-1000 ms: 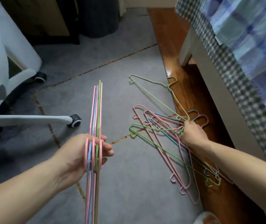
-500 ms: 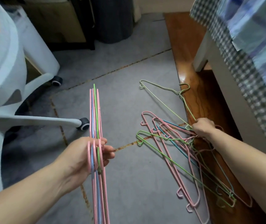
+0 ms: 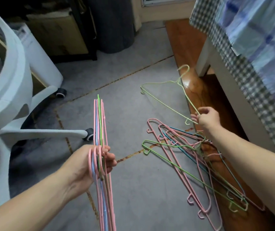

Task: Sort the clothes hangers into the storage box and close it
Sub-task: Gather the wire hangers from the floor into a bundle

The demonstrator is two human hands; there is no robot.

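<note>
Head view: my left hand has its grip curled round a stacked bundle of hangers, held edge-on. My right hand pinches one corner of a pale green hanger, raised above the loose hanger pile lying on the floor just below that grip.

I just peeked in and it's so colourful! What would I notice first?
Probably the tight bundle of pink, blue and green wire hangers gripped upright in the left hand, near the middle. Right of it, a tangled pile of coloured hangers lies on the grey floor, and the right hand pinches a pale green hanger.
</note>
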